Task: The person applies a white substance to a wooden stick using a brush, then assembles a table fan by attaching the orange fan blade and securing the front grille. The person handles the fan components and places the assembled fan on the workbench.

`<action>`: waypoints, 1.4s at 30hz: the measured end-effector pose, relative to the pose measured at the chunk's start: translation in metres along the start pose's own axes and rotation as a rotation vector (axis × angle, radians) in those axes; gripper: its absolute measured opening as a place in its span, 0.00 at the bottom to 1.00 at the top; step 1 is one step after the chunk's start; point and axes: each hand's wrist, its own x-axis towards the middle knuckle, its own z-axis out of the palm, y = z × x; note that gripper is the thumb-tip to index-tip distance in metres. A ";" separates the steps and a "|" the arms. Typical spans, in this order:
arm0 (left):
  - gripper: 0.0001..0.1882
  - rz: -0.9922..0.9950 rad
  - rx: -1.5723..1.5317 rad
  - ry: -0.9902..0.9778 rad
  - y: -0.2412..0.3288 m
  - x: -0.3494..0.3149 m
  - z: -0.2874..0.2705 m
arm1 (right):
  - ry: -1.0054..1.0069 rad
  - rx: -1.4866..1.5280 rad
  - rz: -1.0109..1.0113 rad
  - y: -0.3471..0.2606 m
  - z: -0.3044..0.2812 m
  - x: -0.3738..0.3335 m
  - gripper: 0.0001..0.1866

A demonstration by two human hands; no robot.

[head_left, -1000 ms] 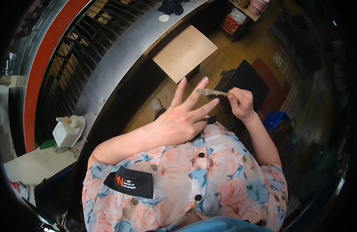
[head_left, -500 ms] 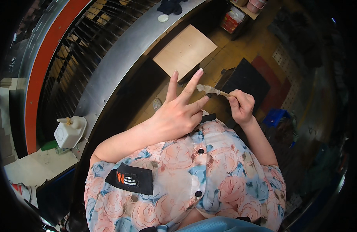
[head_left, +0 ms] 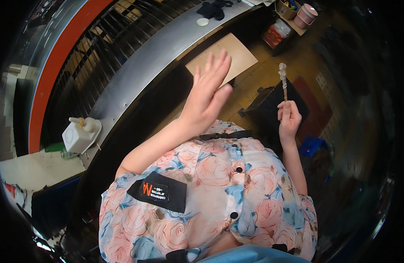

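My left hand [head_left: 206, 98] is raised in front of my chest, fingers stretched out, with nothing in it. Out to the right, my right hand [head_left: 290, 120] grips the lower end of a thin brown stick [head_left: 283, 79]. The stick points up, its upper part coated in a lumpy whitish mass. The two hands are well apart. Beyond my left fingertips lies a pale wooden board [head_left: 240, 53], partly hidden by that hand.
A curved metal counter [head_left: 136, 81] runs along the left, with a white plastic bottle [head_left: 79, 136] at its near end. Dark cloth [head_left: 214, 10] and a white round piece [head_left: 202, 22] lie at its far end. A pink bucket [head_left: 305, 16] and blue crate [head_left: 310, 146] stand right.
My left hand has lifted and turned, its fingers closer together. My right hand has moved right with the stick, swinging it from pointing left toward the left hand to upright.
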 end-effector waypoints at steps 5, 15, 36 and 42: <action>0.23 -0.092 -0.104 -0.013 -0.020 0.009 0.005 | -0.077 0.017 -0.176 -0.055 0.033 0.014 0.13; 0.15 0.059 0.027 0.093 -0.022 0.007 0.013 | -0.241 -0.217 -0.532 -0.057 0.073 0.015 0.08; 0.18 -0.171 0.333 0.166 -0.049 -0.033 -0.002 | -0.430 -0.040 -0.494 -0.005 0.127 0.033 0.18; 0.21 -0.269 0.231 0.583 -0.042 -0.064 -0.041 | -0.617 -0.025 -0.686 -0.006 0.160 0.049 0.17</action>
